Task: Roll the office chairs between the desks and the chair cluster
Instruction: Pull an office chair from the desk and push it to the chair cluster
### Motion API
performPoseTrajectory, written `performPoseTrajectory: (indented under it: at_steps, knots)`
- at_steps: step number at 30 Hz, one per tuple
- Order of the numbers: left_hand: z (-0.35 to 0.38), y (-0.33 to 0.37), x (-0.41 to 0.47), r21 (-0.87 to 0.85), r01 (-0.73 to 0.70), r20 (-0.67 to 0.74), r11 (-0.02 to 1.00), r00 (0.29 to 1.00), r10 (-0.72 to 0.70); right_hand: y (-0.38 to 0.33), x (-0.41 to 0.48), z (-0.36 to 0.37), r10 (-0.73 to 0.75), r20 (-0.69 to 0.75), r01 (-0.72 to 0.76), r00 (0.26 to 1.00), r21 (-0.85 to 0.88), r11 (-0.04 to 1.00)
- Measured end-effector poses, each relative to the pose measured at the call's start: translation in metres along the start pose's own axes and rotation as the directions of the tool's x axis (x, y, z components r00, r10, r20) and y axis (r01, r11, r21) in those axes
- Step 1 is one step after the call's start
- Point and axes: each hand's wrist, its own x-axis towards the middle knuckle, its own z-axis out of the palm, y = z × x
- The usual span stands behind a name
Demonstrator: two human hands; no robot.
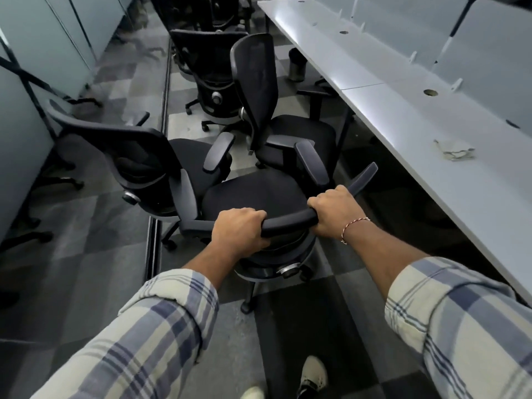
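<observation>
- Head view, the only 1 given: the held chair (259, 194) stands in the aisle just in front of the person, its seat facing away and its top rail (288, 221) nearest the body.
- The left hand (239, 228) wraps the left end of that rail; its fingers (250, 216) curl over the top, thumb underneath.
- The right hand (334, 211) grips the right end the same way, fingers (319, 203) closed round the rail. A thread bracelet (354, 226) sits on that wrist.
- Gripping with 2 hands spread apart on the rail probably serves steering: the castors swivel freely, so pushing from both ends keeps the chair from turning aside.
- The long white counter (403, 110) runs along the right. A second chair (299, 133) is parked at its edge, back upright, directly ahead of the held chair.
- A third chair (138, 156) stands to the left, its armrest close beside the held chair's seat; I cannot tell whether they touch.
- More chairs (207, 53) crowd the far aisle, likely the cluster.
- A crumpled cloth or paper (454, 149) lies on the counter; a small bin (296, 64) stands beneath it further on.
- The gap between neighbours is narrow, so the next push likely needs a careful line to avoid catching armrests.
</observation>
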Motion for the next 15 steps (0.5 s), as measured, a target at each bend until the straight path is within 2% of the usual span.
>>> performPoseTrajectory:
  at_steps: [9,15]
  knots:
    - [-0.001,-0.015,-0.036,0.029,-0.145,0.016,0.989,0.989,0.144,-0.049,-0.051,-0.009,0.115,-0.004,-0.115,0.993,-0.007,0.993]
    - [-0.007,-0.009,-0.045,0.056,-0.263,0.053,0.963,0.964,0.260,-0.069,-0.096,-0.007,0.176,-0.102,-0.177,0.979,-0.003,0.984]
